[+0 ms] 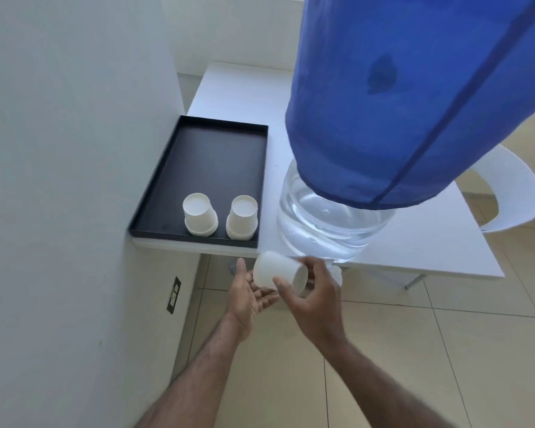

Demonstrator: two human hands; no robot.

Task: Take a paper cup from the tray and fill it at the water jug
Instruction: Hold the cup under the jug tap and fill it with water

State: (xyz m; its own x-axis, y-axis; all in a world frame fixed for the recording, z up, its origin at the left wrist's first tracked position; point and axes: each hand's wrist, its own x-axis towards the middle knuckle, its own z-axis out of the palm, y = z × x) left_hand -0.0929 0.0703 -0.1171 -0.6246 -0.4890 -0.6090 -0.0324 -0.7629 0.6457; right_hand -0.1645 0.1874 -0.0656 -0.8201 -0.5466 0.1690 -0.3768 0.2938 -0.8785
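Note:
A white paper cup (278, 270) lies on its side in the air just in front of the table's near edge. My right hand (312, 301) grips it from the right, thumb across its rim end. My left hand (250, 295) is open beneath its left end, palm up, fingers touching or nearly touching the cup. On the black tray (198, 149) stand two stacks of upside-down paper cups (199, 214) (242, 217) at its near end. The water jug (331, 223), clear at the bottom and wrapped in a blue cloth cover (398, 103), stands to the right of the tray. Its tap is hidden behind my right hand.
The white table (429, 242) carries tray and jug. A white wall (68, 180) closes off the left side, with a dark socket plate (173, 295) low on it. A white chair (513, 193) stands at the right. Beige floor tiles lie below.

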